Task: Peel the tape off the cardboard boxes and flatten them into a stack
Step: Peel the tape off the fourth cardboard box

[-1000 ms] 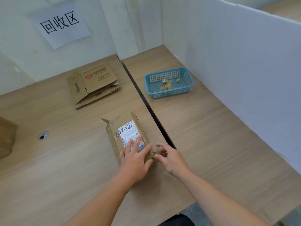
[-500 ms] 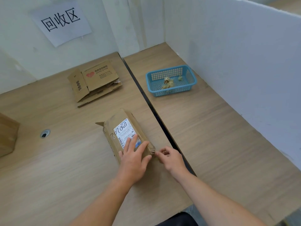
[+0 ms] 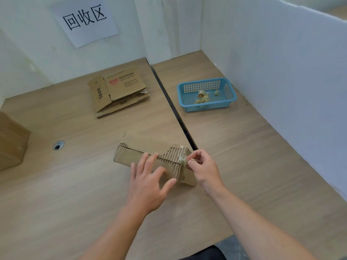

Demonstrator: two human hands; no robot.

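Observation:
A small brown cardboard box (image 3: pixel 129 156) lies on its side on the wooden table, its torn corrugated edge facing me. My left hand (image 3: pixel 148 181) rests on its near side with fingers spread and straight. My right hand (image 3: pixel 202 167) pinches a strip of clear tape (image 3: pixel 183 159) at the box's right end. A stack of flattened boxes (image 3: pixel 120 91) lies at the back of the table.
A blue plastic basket (image 3: pixel 206 95) with crumpled tape bits stands at the right, beyond the dark gap between the two tables. Another brown box (image 3: pixel 11 141) sits at the far left edge. A cable hole (image 3: pixel 58 145) is in the tabletop. White partition walls close the back and right.
The box has been turned onto its side, so the label no longer shows. My right hand has taken hold of tape at the box's right end, and my left hand has shifted to the near face.

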